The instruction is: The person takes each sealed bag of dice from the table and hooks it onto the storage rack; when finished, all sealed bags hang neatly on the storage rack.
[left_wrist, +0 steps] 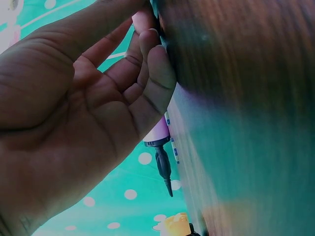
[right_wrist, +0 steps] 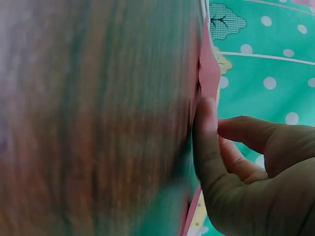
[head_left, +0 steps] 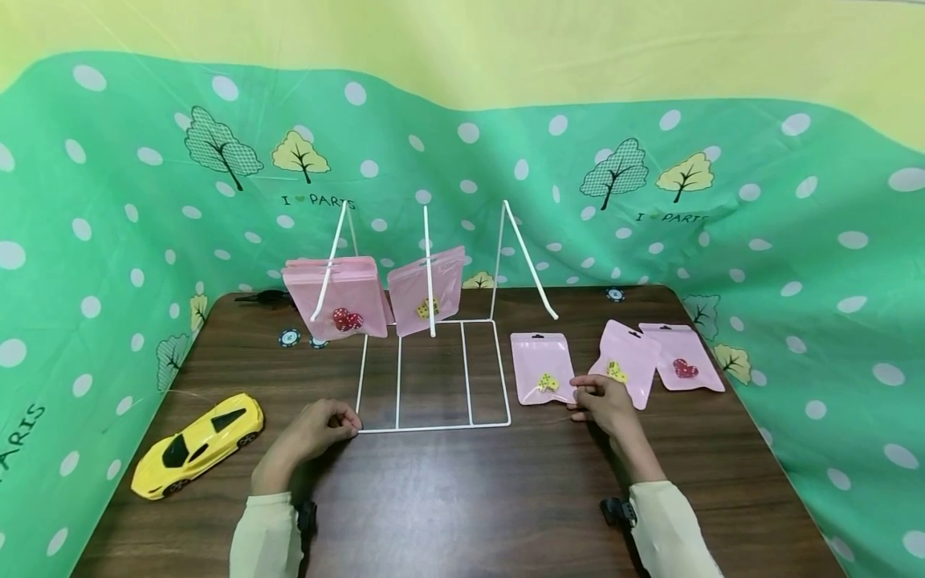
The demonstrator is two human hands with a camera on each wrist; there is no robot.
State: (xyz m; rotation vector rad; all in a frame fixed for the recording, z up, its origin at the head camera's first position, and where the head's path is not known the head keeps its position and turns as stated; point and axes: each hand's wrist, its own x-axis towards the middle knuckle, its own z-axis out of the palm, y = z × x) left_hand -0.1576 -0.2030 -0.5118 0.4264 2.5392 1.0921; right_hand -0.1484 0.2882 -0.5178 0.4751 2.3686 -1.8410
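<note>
Pink pouch lies between white rack and overlapping pouches.

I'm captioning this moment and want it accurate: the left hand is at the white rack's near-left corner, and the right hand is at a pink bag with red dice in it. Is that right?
Not quite: the dice in the pink bag at the right hand are yellow, as the head view shows. The rest stands: the left hand is at the white rack's near-left corner.
</note>
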